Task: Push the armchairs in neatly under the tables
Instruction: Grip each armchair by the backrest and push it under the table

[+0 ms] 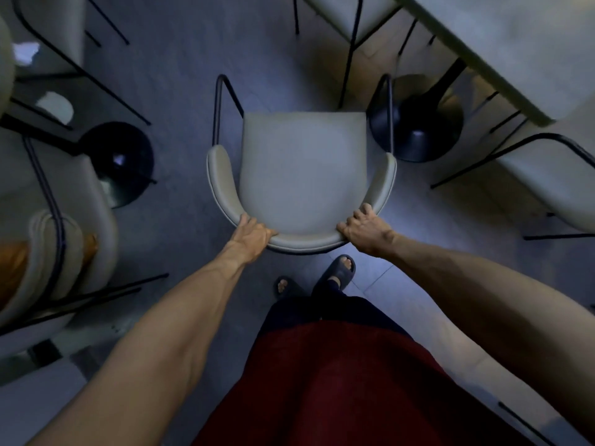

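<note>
A cream armchair [302,169] with a curved padded back and thin black metal legs stands on the grey floor right in front of me, seat facing away. My left hand [252,231] grips the left part of its curved backrest. My right hand [365,226] grips the right part, fingers curled over the rim. A pale table [502,43] runs across the upper right, its round black pedestal base [418,133] just right of the chair's front leg. The chair stands in the aisle, not under any tabletop.
A second black pedestal base [119,162] sits at left, beside another cream armchair [64,239] holding something orange. More cream chairs stand at right [547,181], top centre [341,11] and top left. My sandalled feet [335,275] are just behind the chair.
</note>
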